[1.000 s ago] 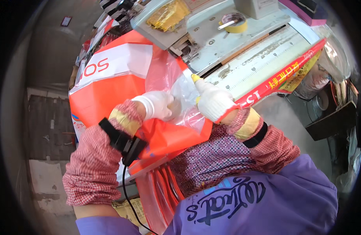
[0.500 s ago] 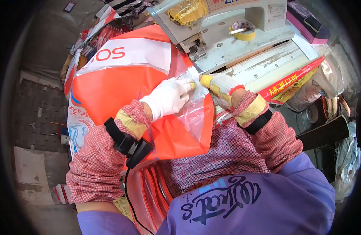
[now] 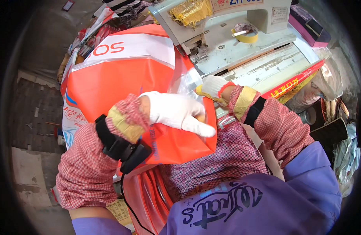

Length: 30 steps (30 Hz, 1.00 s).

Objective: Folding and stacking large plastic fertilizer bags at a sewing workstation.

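left hand [image 3: 176, 111]: palm down on orange-white plastic sheet [image 3: 121, 80], thumb splayed, fingers loose, probably steadying it | right hand [image 3: 213, 88]: at sheet's right edge, likely keeping it aligned; tips obscured, can't tell if pinching | sheet: left of sewing machine [image 3: 221, 37], spread toward patterned cloth [image 3: 219, 160]

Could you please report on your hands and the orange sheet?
Left hand over orange sheet. Right hand at its edge. Orange sheet beside sewing machine. Tape roll clear of both hands.

Sewing machine [image 3: 227, 46] cropped above, left hand [image 3: 175, 111] partly hiding orange sheeting [image 3: 120, 82]
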Tool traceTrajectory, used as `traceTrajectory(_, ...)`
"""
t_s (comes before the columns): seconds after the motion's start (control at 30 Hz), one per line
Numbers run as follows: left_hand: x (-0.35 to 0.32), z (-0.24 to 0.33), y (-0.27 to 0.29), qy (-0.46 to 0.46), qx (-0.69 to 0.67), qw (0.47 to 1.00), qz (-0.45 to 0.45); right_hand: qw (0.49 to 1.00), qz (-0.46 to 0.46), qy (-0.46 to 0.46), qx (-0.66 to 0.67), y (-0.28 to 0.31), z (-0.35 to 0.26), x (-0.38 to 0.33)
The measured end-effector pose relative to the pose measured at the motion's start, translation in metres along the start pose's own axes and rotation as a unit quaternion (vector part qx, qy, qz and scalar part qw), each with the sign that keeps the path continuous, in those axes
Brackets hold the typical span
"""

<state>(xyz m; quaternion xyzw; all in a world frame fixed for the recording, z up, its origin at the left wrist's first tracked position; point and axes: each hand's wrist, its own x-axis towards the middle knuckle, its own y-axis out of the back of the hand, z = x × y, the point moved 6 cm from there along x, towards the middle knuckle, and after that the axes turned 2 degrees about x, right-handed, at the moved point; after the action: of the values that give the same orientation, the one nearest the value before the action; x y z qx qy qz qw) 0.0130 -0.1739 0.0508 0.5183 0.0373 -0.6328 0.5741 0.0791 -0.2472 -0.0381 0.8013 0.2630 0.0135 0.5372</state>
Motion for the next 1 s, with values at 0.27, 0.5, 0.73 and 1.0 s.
traceTrajectory(0.27,0.017,-0.014,0.037,0.136,0.297,0.943,0.060,0.998,0.003,0.069,0.000,0.002,-0.005,0.006)
traceTrajectory(0.5,0.023,-0.127,0.102,0.224,0.368,0.854,0.292,0.686,-0.148,-0.195,0.685,-0.020,-0.030,-0.025)
traceTrajectory(0.73,-0.040,-0.083,0.058,0.165,0.385,0.884,0.205,0.943,0.292,0.080,0.140,0.031,-0.059,-0.053)
traceTrajectory(1.0,-0.269,0.059,0.022,-0.023,0.290,0.664,0.689,0.974,0.220,0.025,-0.054,0.038,-0.079,0.011)
